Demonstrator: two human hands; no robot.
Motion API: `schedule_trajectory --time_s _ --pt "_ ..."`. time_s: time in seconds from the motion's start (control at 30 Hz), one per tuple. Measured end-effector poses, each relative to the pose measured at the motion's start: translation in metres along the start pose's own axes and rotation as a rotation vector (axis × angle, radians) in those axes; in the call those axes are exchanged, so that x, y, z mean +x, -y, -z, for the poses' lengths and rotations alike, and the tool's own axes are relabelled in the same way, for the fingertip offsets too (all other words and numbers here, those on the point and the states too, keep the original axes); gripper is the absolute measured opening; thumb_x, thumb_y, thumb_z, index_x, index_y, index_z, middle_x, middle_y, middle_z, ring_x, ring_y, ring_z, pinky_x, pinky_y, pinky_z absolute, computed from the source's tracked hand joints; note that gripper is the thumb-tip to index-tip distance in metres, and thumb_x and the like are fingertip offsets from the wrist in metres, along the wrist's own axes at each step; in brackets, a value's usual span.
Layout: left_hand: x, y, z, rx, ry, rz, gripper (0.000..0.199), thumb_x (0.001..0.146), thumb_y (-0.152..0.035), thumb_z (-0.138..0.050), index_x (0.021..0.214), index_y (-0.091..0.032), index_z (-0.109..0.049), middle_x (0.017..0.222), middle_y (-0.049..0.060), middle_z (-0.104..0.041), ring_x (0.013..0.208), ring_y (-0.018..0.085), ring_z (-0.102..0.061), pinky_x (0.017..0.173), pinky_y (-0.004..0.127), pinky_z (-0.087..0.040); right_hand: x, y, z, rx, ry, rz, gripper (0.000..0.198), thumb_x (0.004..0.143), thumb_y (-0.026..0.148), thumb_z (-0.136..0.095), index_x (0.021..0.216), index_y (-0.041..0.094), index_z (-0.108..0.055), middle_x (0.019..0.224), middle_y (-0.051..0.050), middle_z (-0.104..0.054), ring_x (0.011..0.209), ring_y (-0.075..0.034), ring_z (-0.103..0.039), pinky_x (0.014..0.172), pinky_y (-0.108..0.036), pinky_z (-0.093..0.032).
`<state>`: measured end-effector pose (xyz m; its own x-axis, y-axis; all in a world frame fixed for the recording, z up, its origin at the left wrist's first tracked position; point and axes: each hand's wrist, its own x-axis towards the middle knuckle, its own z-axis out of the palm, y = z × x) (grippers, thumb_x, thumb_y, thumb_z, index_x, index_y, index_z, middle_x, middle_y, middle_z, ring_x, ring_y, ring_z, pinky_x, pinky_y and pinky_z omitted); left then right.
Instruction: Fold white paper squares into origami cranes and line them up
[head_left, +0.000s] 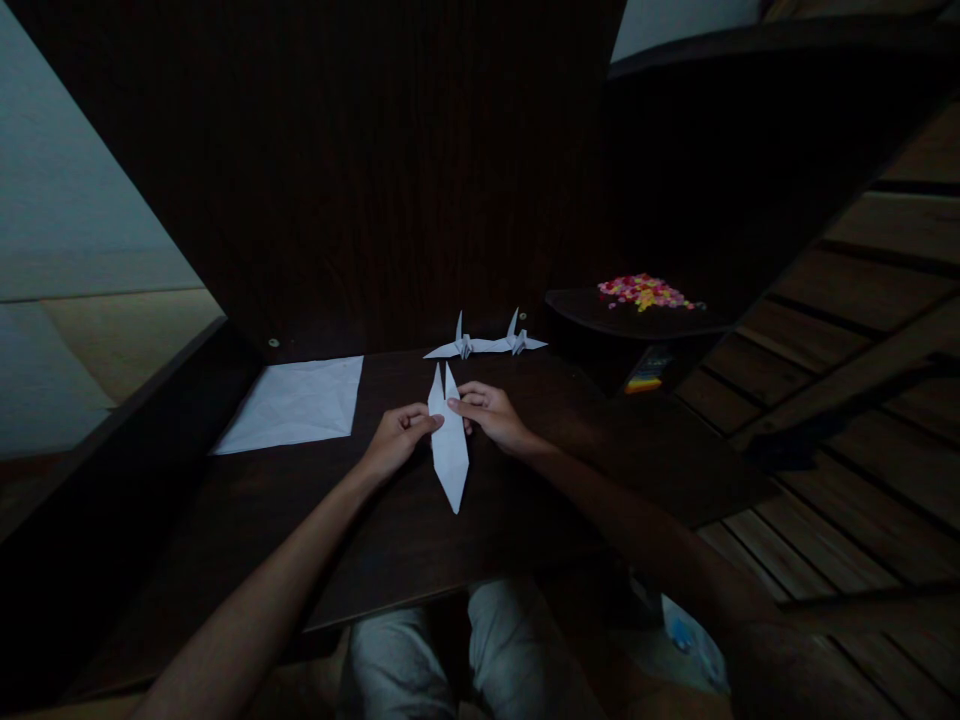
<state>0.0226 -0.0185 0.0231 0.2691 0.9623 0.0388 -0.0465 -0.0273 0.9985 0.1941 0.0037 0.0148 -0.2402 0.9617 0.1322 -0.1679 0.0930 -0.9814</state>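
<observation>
A long white folded paper [451, 450] is held between my two hands above the dark desk. Its far end splits into two narrow points, and its near end tapers to one tip. My left hand [401, 433] pinches the left edge, thumb on top. On the right edge, my right hand [491, 412] grips the paper just below the split, thumb on top and fingers partly hidden beneath. Just beyond, two folded white paper cranes [487, 346] stand side by side against the back panel.
White paper sheets [296, 402] lie flat at the left of the desk [390, 575]. On a small raised shelf [581, 308] at the right sits a pile of small pink, red and yellow pieces [646, 292]. A dark side panel [97, 440] borders the left.
</observation>
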Motion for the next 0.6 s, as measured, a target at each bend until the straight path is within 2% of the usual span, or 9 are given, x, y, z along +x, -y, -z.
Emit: schedule_trajectory --time_s 0.2,0.47,0.6 --pt "-0.0035 -0.0029 -0.0022 -0.031 0.136 0.06 0.031 0.067 -0.036 -0.077 0.089 -0.014 -0.072 0.082 0.006 -0.073 0.07 0.018 -0.065 0.067 0.028 -0.048 -0.0035 0.001 -0.003 -0.01 0.002 0.003 0.034 0.061 0.041 -0.077 0.068 0.015 -0.057 0.051 0.005 -0.055 0.04 -0.007 -0.048 0.037 -0.019 -0.038" --pt "-0.0049 -0.0026 0.0014 0.013 0.26 0.147 0.028 0.063 -0.029 -0.079 0.086 -0.015 -0.074 0.079 0.005 -0.073 0.064 0.016 -0.063 0.059 0.025 -0.047 -0.0002 0.0008 0.0008 0.031 -0.019 0.022 0.03 0.068 0.042 -0.072 0.069 0.015 -0.059 0.05 0.006 -0.053 0.037 -0.004 -0.042 0.034 -0.017 -0.03" --pt "-0.0048 -0.0025 0.0011 0.027 0.28 0.155 0.027 0.063 -0.03 -0.078 0.084 -0.014 -0.073 0.072 0.004 -0.071 0.059 0.015 -0.061 0.055 0.024 -0.045 -0.0003 0.0033 0.0022 0.05 -0.015 0.052 0.029 0.068 0.041 -0.072 0.067 0.015 -0.059 0.05 0.005 -0.053 0.038 -0.004 -0.042 0.035 -0.016 -0.03"
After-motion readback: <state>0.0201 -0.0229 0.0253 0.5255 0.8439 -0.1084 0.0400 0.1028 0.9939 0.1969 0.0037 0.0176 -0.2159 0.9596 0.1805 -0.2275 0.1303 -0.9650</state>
